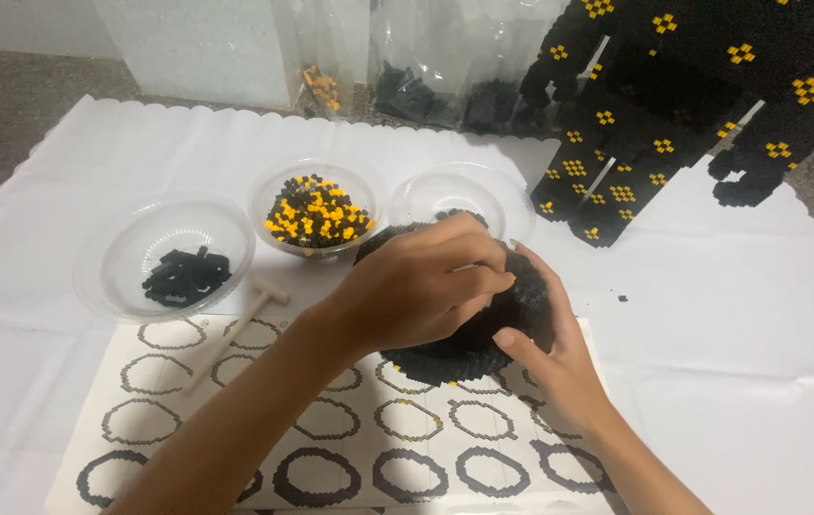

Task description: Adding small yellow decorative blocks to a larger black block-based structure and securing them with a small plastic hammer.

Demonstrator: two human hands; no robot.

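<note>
Brickwork in black, a rounded dome of small blocks point(483, 329), sits over the printed instruction sheet point(331, 448). The left hand point(417, 286) presses on top, fingers pinched together; the right hand point(550, 353) cups its side. The dome looks largely built, though loose pieces remain in three clear bowls point(178, 253) behind. A small mallet point(259, 296) lies near; a black-and-yellow block figure point(674, 105) stands beyond.
</note>
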